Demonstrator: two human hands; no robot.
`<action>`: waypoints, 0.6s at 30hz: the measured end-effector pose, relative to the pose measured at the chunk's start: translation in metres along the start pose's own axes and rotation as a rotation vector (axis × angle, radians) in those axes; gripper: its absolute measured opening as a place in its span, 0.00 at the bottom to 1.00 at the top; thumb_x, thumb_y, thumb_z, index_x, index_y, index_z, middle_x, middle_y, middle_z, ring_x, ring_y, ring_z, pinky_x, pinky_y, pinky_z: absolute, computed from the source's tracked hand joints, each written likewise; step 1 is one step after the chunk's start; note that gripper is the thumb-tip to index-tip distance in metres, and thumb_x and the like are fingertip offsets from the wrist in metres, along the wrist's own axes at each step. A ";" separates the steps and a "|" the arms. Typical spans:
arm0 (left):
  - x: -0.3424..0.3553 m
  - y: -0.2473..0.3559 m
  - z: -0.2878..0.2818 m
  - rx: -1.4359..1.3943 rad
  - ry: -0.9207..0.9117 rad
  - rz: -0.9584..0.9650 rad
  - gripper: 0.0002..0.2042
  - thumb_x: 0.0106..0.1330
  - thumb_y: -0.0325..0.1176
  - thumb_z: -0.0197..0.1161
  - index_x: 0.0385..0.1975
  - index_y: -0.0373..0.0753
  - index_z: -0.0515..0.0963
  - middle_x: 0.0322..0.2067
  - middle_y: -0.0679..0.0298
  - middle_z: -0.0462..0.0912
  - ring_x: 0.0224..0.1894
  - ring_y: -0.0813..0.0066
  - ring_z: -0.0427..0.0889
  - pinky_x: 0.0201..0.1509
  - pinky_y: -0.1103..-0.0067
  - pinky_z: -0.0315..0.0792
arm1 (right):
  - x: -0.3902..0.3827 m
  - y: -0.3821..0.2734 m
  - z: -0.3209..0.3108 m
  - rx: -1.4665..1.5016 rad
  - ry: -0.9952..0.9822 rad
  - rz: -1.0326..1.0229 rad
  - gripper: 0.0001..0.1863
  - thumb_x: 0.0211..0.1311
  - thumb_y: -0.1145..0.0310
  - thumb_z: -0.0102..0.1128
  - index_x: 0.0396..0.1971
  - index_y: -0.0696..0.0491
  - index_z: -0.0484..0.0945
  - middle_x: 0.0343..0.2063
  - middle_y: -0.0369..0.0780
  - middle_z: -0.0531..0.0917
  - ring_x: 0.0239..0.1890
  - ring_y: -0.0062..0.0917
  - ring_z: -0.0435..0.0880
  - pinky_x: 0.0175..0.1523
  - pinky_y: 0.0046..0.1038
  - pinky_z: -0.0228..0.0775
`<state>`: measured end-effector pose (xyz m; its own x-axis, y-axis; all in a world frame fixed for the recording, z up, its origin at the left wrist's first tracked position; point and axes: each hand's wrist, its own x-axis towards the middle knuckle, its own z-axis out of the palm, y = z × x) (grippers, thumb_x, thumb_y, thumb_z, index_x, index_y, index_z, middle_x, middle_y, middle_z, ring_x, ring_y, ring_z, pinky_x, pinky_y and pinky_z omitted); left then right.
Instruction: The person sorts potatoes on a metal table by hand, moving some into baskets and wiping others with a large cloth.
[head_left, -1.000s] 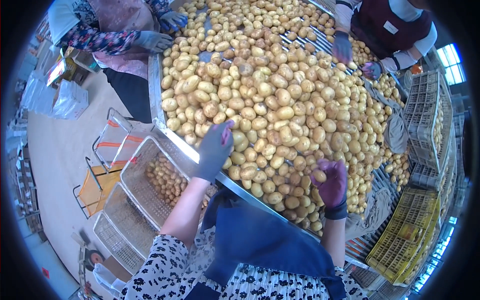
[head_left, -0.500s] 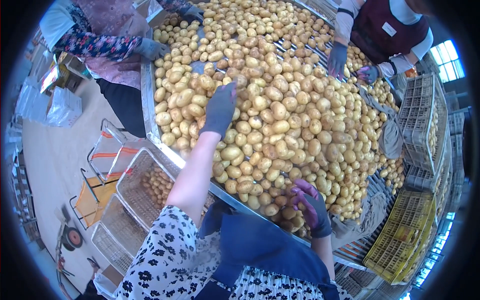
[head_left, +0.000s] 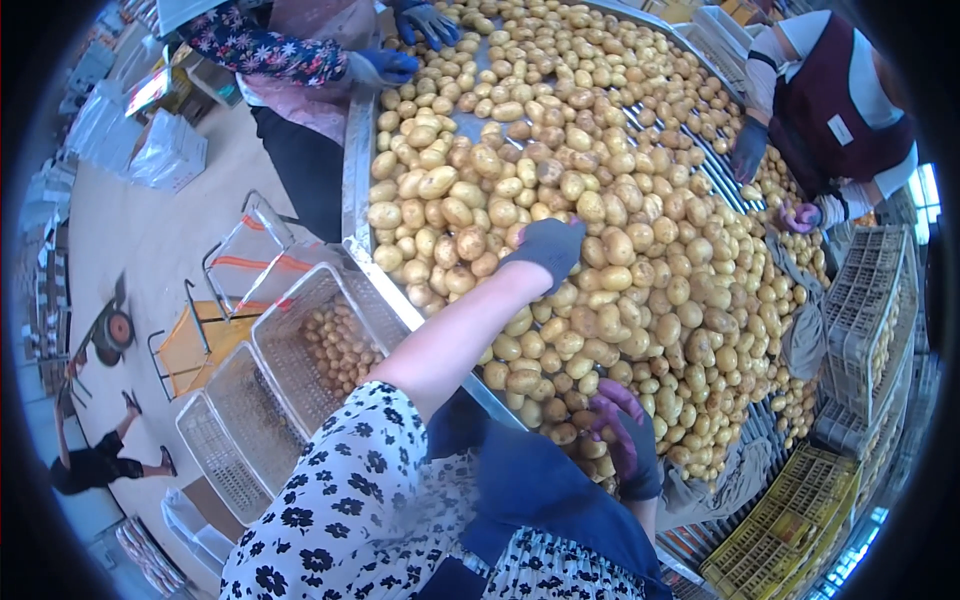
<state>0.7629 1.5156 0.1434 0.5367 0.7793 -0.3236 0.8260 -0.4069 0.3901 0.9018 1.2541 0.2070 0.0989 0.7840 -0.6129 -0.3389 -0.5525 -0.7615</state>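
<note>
A broad heap of yellow-brown potatoes covers a metal-edged sorting table. My left hand, in a dark grey glove, reaches across onto the middle of the heap. Its back faces up and its fingers are mostly hidden, so any potato under them cannot be made out. Close to the table's near edge, my right hand wears a grey glove with a purple palm. Its fingers are curved and apart beside several darker potatoes, and no held potato shows.
Co-workers' gloved hands work at the far left and far right. Plastic crates, one with potatoes, stand left of the table. A yellow crate and stacked grey crates are at the right. Grey cloth lies near rollers.
The view has shifted, so the table sits farther right. My left hand has moved right and slightly nearer over the heap. My right hand stays by the near edge. A walking person shows at far left.
</note>
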 end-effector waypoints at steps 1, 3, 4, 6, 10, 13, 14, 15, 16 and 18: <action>0.003 -0.003 0.000 -0.004 -0.057 0.046 0.16 0.65 0.34 0.48 0.52 0.43 0.66 0.35 0.52 0.81 0.39 0.54 0.81 0.39 0.63 0.73 | -0.002 0.000 -0.002 0.004 -0.007 0.029 0.22 0.63 0.67 0.54 0.54 0.60 0.67 0.39 0.40 0.76 0.29 0.17 0.74 0.34 0.18 0.67; 0.006 -0.011 0.004 -0.100 -0.016 0.055 0.16 0.65 0.35 0.49 0.52 0.43 0.66 0.34 0.52 0.81 0.38 0.54 0.81 0.40 0.64 0.72 | -0.006 0.004 -0.009 0.151 0.052 0.002 0.22 0.64 0.65 0.53 0.55 0.59 0.66 0.38 0.39 0.76 0.30 0.17 0.74 0.33 0.18 0.66; 0.006 -0.015 0.007 -0.174 0.057 0.082 0.16 0.64 0.35 0.50 0.52 0.44 0.67 0.33 0.52 0.81 0.38 0.53 0.80 0.40 0.64 0.72 | -0.008 0.006 -0.012 0.177 0.061 -0.006 0.22 0.66 0.63 0.51 0.56 0.58 0.65 0.40 0.39 0.75 0.33 0.19 0.75 0.34 0.17 0.67; 0.003 -0.022 0.013 -0.247 0.074 0.085 0.16 0.64 0.35 0.50 0.51 0.44 0.67 0.34 0.53 0.81 0.38 0.54 0.80 0.40 0.64 0.72 | -0.010 0.012 -0.017 0.376 0.009 0.015 0.21 0.66 0.63 0.49 0.56 0.57 0.65 0.41 0.39 0.75 0.34 0.20 0.75 0.35 0.17 0.68; -0.016 -0.026 0.014 -0.516 0.271 0.133 0.18 0.62 0.36 0.56 0.53 0.47 0.67 0.38 0.56 0.80 0.41 0.60 0.80 0.42 0.69 0.73 | -0.007 0.010 -0.018 0.565 -0.003 0.031 0.19 0.68 0.64 0.46 0.56 0.53 0.66 0.44 0.38 0.73 0.39 0.23 0.75 0.39 0.19 0.69; -0.042 -0.019 0.003 -1.154 0.235 0.072 0.17 0.63 0.34 0.56 0.52 0.46 0.68 0.40 0.58 0.79 0.44 0.63 0.79 0.45 0.73 0.74 | 0.005 -0.009 -0.008 0.359 0.057 -0.096 0.19 0.67 0.64 0.48 0.56 0.53 0.66 0.44 0.38 0.74 0.42 0.23 0.74 0.44 0.21 0.68; -0.052 -0.014 -0.001 -1.636 0.167 0.081 0.15 0.65 0.33 0.55 0.51 0.46 0.68 0.42 0.58 0.78 0.46 0.63 0.79 0.47 0.75 0.74 | 0.011 -0.018 -0.003 0.210 0.085 -0.174 0.19 0.66 0.64 0.50 0.55 0.54 0.67 0.44 0.39 0.74 0.44 0.23 0.73 0.48 0.22 0.67; -0.064 -0.009 -0.003 -1.615 0.128 0.002 0.15 0.65 0.33 0.55 0.51 0.46 0.68 0.42 0.58 0.78 0.46 0.63 0.79 0.47 0.75 0.74 | 0.016 -0.028 0.004 0.063 0.156 -0.241 0.19 0.65 0.64 0.52 0.54 0.54 0.68 0.44 0.39 0.74 0.46 0.23 0.72 0.51 0.24 0.65; -0.077 -0.003 -0.004 -1.941 0.056 0.077 0.15 0.65 0.32 0.54 0.51 0.45 0.68 0.44 0.59 0.76 0.48 0.62 0.77 0.49 0.74 0.74 | 0.022 -0.036 0.013 0.056 0.106 -0.249 0.19 0.65 0.64 0.52 0.54 0.54 0.68 0.44 0.39 0.74 0.46 0.23 0.72 0.51 0.24 0.65; -0.101 0.006 0.000 -2.417 -0.109 0.205 0.14 0.66 0.31 0.52 0.51 0.45 0.67 0.47 0.59 0.74 0.50 0.59 0.76 0.51 0.72 0.74 | 0.034 -0.049 0.039 -0.192 0.251 -0.548 0.20 0.63 0.66 0.53 0.53 0.55 0.68 0.48 0.42 0.74 0.52 0.28 0.71 0.56 0.32 0.62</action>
<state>0.7138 1.4347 0.1788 0.6183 0.7685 -0.1647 -0.7224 0.6382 0.2659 0.8855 1.3191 0.2313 0.4346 0.8903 -0.1358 -0.0049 -0.1484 -0.9889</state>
